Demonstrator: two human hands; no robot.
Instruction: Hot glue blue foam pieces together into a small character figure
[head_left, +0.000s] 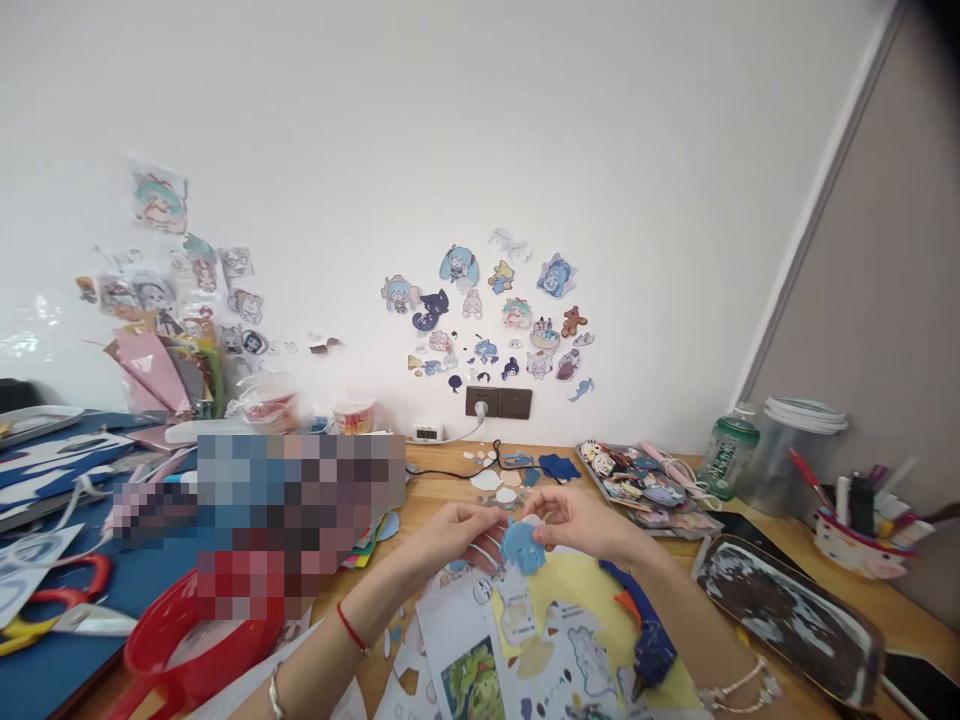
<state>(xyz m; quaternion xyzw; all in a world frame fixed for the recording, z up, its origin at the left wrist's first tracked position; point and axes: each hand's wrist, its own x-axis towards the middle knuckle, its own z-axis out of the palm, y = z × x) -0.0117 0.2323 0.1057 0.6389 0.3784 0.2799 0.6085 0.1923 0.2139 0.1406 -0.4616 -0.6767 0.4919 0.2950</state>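
R hand (pixel 577 522) had thumb + fingers pinched nearly shut on the blue cutout (pixel 523 547), held above papers (pixel 469 630) mid-table. L hand (pixel 474 532) was loosely curled at cutout's L edge — can't tell if it gripped. Glue gun (pixel 654 645) lay on yellow paper (pixel 600 590) nr table's front edge; paper scraps (pixel 489 481) sat toward table's (pixel 427 490) back edge.

A green bottle (pixel 731 452) stands beside a clear lidded tub (pixel 796 455).
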